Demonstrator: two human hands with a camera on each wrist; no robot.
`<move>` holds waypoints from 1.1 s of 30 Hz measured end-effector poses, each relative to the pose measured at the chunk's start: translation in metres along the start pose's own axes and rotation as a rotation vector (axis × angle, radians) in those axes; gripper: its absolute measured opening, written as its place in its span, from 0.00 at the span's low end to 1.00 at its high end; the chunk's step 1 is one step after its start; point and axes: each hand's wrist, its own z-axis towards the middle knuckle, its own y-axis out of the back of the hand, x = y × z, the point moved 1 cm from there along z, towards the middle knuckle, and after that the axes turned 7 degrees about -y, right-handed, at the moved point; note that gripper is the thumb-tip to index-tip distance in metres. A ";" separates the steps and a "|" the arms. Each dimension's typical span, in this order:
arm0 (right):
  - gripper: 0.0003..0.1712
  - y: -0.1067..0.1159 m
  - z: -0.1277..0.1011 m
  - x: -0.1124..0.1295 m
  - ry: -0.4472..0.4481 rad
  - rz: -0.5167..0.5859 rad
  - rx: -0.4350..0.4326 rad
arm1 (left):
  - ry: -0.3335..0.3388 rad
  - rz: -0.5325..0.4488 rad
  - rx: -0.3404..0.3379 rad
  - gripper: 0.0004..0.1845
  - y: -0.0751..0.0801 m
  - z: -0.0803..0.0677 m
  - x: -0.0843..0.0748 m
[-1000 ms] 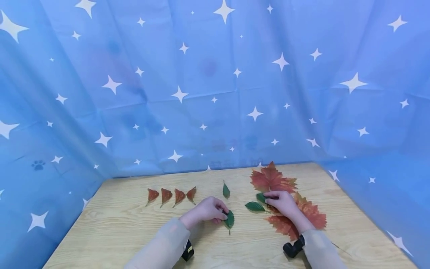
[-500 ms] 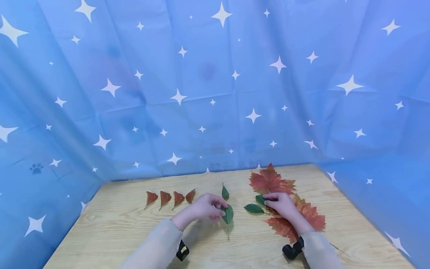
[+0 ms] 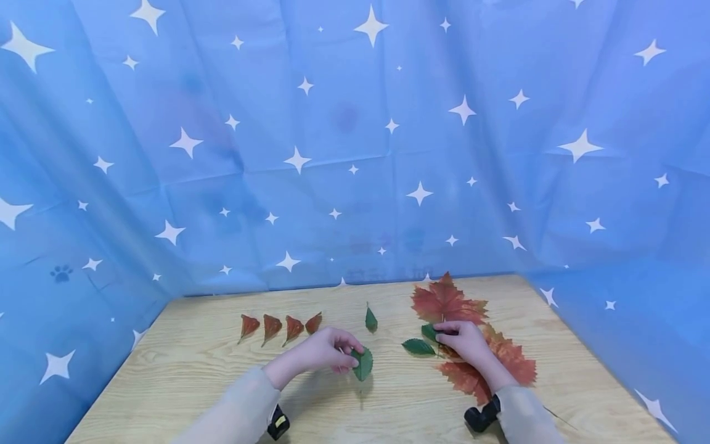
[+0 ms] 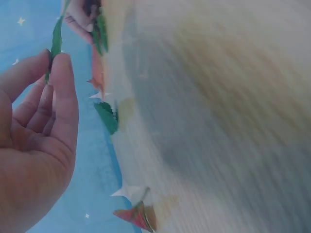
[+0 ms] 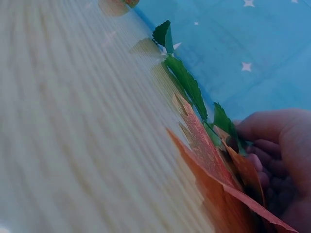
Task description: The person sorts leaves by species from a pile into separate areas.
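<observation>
My left hand (image 3: 322, 353) pinches a serrated green leaf (image 3: 363, 365) by its edge between thumb and fingers. A shadow falls on the table below, so this leaf is lifted off the wood. Seen edge-on in the left wrist view, the same leaf (image 4: 57, 39) rises from the fingertips. My right hand (image 3: 466, 339) pinches another green leaf (image 3: 429, 332) above the red-orange maple leaves (image 3: 513, 361); its fingers cover part of it. Just left of that lies a green leaf (image 3: 418, 347), and one more small green leaf (image 3: 371, 320) lies farther back, between the hands.
Several small reddish-brown leaves (image 3: 272, 327) form a row at the back left of the wooden table (image 3: 183, 370). A large maple leaf (image 3: 446, 300) lies near the back right edge. A blue star-patterned cloth (image 3: 344, 154) hangs behind and at both sides.
My left hand has raised its green leaf from the table and carried it slightly left. The right hand stays in place with its leaf.
</observation>
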 end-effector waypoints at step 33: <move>0.17 -0.001 0.000 0.000 0.021 -0.012 0.017 | 0.050 0.107 -0.032 0.11 0.080 -0.117 0.038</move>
